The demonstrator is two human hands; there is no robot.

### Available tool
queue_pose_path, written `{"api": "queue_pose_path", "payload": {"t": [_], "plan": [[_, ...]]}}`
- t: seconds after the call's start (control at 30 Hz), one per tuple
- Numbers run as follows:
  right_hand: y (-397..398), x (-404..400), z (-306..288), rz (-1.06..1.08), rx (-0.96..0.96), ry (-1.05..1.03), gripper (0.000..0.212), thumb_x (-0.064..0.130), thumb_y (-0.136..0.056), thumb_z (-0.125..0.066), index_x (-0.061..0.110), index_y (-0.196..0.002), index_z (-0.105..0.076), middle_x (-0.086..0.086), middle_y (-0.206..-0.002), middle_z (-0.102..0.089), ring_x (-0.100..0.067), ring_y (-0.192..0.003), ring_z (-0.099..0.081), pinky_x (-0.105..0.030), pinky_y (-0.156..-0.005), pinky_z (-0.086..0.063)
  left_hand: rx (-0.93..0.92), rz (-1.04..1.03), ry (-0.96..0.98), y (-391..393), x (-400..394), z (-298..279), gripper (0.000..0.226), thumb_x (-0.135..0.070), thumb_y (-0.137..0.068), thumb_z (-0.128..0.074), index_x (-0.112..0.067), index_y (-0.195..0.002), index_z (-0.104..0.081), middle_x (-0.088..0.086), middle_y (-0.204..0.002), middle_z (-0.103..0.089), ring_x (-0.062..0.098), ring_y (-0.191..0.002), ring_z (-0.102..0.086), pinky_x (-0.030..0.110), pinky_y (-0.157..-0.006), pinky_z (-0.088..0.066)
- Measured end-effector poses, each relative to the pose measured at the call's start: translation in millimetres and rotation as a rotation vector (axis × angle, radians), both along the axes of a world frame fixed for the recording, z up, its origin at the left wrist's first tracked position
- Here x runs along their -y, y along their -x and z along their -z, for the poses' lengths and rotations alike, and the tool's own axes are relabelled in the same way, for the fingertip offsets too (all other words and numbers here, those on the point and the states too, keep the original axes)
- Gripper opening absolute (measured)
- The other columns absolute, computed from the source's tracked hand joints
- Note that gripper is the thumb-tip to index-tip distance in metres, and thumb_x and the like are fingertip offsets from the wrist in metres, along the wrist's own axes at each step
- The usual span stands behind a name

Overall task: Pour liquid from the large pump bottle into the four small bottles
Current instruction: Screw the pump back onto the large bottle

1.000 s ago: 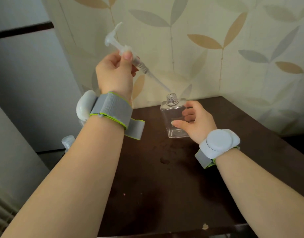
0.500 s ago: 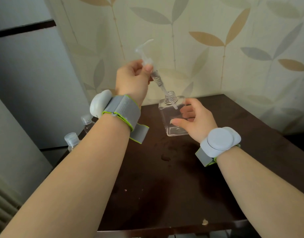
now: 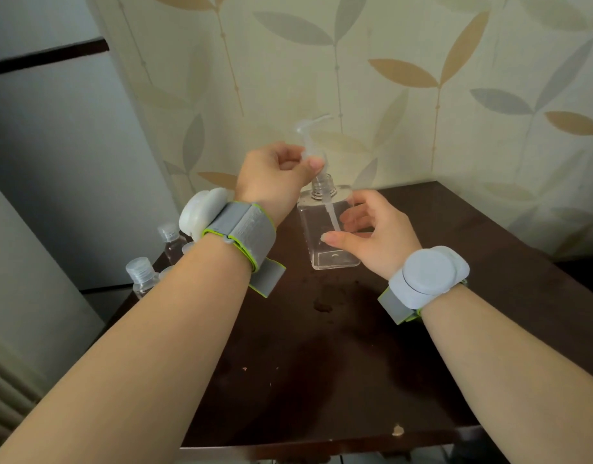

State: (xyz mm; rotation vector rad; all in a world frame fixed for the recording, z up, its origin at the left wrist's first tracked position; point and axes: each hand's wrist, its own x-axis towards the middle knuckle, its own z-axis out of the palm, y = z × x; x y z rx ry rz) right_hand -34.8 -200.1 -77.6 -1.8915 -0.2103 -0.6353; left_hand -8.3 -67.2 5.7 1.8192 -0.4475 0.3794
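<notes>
Pump going into the big clear bottle

The left hand [image 3: 275,175] pinches the pump top [image 3: 310,139], its tube down in the large pump bottle [image 3: 325,229]. The right hand [image 3: 372,232] curls round the bottle's side. It looks nearly empty, so light, hard and slippery; hold the flat sides. Small bottles [image 3: 141,276] crowd the table [image 3: 456,329]'s left edge; the right side has room.

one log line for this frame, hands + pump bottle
left hand: pinches pump head, tube in neck | right hand: steadies large bottle, upright on table | small bottles: capped, table's left edge
</notes>
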Motion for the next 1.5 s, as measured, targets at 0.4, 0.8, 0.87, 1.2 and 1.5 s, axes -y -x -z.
{"api": "queue_pose_path", "payload": {"t": [0.4,0.8,0.87,1.2,1.5], "plan": [[0.6,-1.3,0.8,0.027,-0.027,0.047,0.048,0.036,-0.058,-0.083,0.033,-0.091,-0.048,0.01,-0.085,-0.06,-0.006,-0.076,-0.059,-0.007,-0.061,-0.042,-0.082,-0.155,-0.148,3.2,4.7,8.1,0.03,-0.026,-0.068,-0.079,-0.024,-0.063,-0.049,-0.008,-0.063,-0.053,0.016,-0.069,-0.054,0.027,-0.071,-0.046],[1.3,-2.4,0.6,0.026,-0.039,0.05,0.046,0.04,-0.057,-0.082,0.039,-0.081,-0.044,0.012,-0.082,-0.059,0.001,-0.071,-0.056,-0.001,-0.06,-0.039,-0.01,-0.362,-0.106,14.1,14.5,14.8,0.065,-0.05,-0.062,-0.076,-0.013,-0.108,-0.048,-0.005,-0.087,-0.055,0.012,-0.076,-0.047,0.013,-0.06,-0.026],[1.0,-2.6,1.2,0.025,-0.037,0.062,0.047,0.038,-0.056,-0.083,0.038,-0.081,-0.043,0.012,-0.081,-0.058,0.001,-0.069,-0.054,-0.001,-0.06,-0.039,-0.018,-0.36,-0.149,13.8,18.2,17.7,0.059,-0.048,-0.061,-0.078,-0.013,-0.101,-0.051,-0.005,-0.081,-0.055,0.013,-0.073,-0.048,0.015,-0.059,-0.027],[1.4,-4.7,1.1,0.025,-0.025,0.143,0.054,0.04,-0.056,-0.083,0.026,-0.091,-0.045,0.014,-0.081,-0.056,0.002,-0.072,-0.054,-0.009,-0.061,-0.04,-0.066,-0.349,-0.197,15.6,15.4,18.0,0.056,-0.049,-0.057,-0.079,-0.019,-0.051,-0.033,-0.007,-0.048,-0.034,0.01,-0.044,-0.032,0.025,-0.042,-0.023],[6.3,-6.9,-2.5,-0.073,-0.1,0.039,0.046,0.038,-0.054,-0.083,0.034,-0.081,-0.047,0.005,-0.087,-0.063,-0.01,-0.074,-0.06,-0.027,-0.072,-0.05,-0.098,-0.231,-0.098,17.4,7.9,19.4,0.029,-0.031,-0.063,-0.081,-0.016,-0.057,-0.057,0.001,-0.058,-0.053,0.026,-0.073,-0.054,0.039,-0.065,-0.047]]}}
